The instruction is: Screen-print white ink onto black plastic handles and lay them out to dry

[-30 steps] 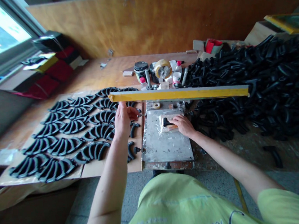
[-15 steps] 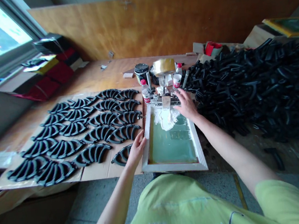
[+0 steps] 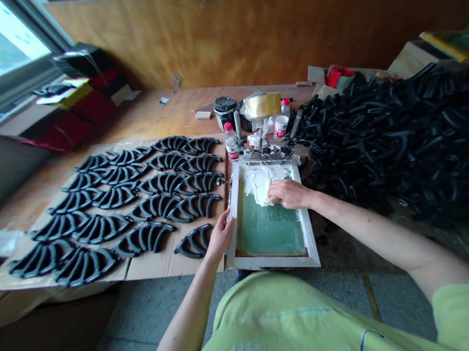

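A screen printing frame (image 3: 311, 240) with pale edges and a green mesh (image 3: 269, 231) lies in front of me. White ink (image 3: 256, 181) is smeared over the mesh's far part. My left hand (image 3: 221, 235) grips the frame's left edge, its thumb up near the rim. My right hand (image 3: 290, 193) is closed over the mesh at the ink, on what looks like the small squeegee; the fingers and ink hide most of it. At the frame's far end is a metal hinge clamp (image 3: 268, 155).
Black curved pieces (image 3: 110, 227) lie in fanned rows on cardboard (image 3: 151, 265) to the left. A large heap of black pieces (image 3: 384, 140) covers the right side. Behind the clamp stand red-capped bottles (image 3: 231, 147), a cup (image 3: 280, 127), a dark tub (image 3: 225, 113) and a tape roll (image 3: 262, 105).
My right hand has come down from the frame's far end onto the mesh and closed. The pale squeegee no longer stands upright near the clamp. My left hand stays at the frame's left edge.
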Tool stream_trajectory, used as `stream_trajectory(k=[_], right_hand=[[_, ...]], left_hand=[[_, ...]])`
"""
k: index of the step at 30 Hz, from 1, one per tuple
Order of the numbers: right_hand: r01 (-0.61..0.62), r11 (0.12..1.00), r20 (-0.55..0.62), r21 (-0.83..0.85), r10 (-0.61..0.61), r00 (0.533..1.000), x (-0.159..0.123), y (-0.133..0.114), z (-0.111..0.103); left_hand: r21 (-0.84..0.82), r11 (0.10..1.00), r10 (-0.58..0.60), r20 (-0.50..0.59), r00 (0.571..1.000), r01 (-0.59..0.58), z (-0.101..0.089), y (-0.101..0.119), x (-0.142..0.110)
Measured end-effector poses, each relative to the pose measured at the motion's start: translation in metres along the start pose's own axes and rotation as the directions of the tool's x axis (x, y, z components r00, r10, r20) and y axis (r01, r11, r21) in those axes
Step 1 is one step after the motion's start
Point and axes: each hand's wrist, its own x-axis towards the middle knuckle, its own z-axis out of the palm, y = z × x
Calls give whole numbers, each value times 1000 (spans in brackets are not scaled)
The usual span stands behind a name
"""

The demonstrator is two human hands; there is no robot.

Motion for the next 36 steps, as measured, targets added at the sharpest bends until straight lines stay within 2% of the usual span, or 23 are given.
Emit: stream_trajectory(k=[4,6,9,11,13,16,18,19,21,23,24,25,26,27,29,30,31,32,34,35,36], right_hand=[[-151,988,-173,-43,141,975,3,-3,7],[-125,990,-220,-65,108,969,-3,-6,15],[-59,998,-185,-12,55,981,-10,-8,18],[-121,992,-199,48,128,972,-1,-3,10],[-241,967,-248,85,255,935,17,7,-3],[-407,910,-359,84,409,839,40,32,-29],[-470,876,-453,105,463,762,38,55,-46],[-497,857,-498,136,493,713,30,66,-52],[-585,775,-541,238,606,583,6,87,-58],[-681,658,-502,322,728,467,-22,97,-49],[-712,615,-470,340,766,438,-33,97,-39],[-726,593,-437,347,787,435,-42,92,-26],[-720,605,-403,339,785,470,-47,85,-11],[-694,648,-370,313,756,540,-50,76,5],[-601,771,-297,211,637,712,-48,55,33],[-550,822,-265,145,568,779,-44,45,43],[-509,857,-245,81,512,823,-40,34,49],[-491,871,-248,29,482,840,-35,23,52],[-514,858,-320,0,487,813,-25,-3,53],[-515,857,-361,9,483,798,-20,-18,52],[-484,875,-388,20,453,802,-15,-35,52]], left_hand=[[3,1000,5,34,999,-5,-3,3,0],[0,1000,3,53,999,-3,-3,3,0],[27,1000,-2,63,998,1,-3,4,0],[32,999,-13,67,998,11,-5,8,-2],[6,1000,-27,92,995,27,-8,18,-5],[-61,998,30,101,994,-24,-18,46,-14],[-91,992,97,72,993,-90,-24,70,-17],[-102,988,122,60,991,-115,-26,82,-18],[-157,975,162,38,986,-155,-26,106,-14],[-259,938,238,-2,971,-231,-22,130,-5],[-312,911,276,-24,961,-270,-20,140,1],[-356,886,304,-36,952,-296,-17,150,8],[-388,869,318,-37,947,-307,-15,159,14],[-409,861,319,-31,947,-303,-12,165,20],[-445,846,304,-52,951,-294,-7,168,27],[-460,837,295,-78,952,-297,-3,164,27],[-472,835,274,-90,957,-284,2,156,25],[-478,847,235,-60,970,-234,8,144,20],[-450,893,84,135,987,-15,23,114,5],[-406,905,-17,269,963,130,31,99,-5],[-376,894,-101,357,929,242,38,83,-15]])
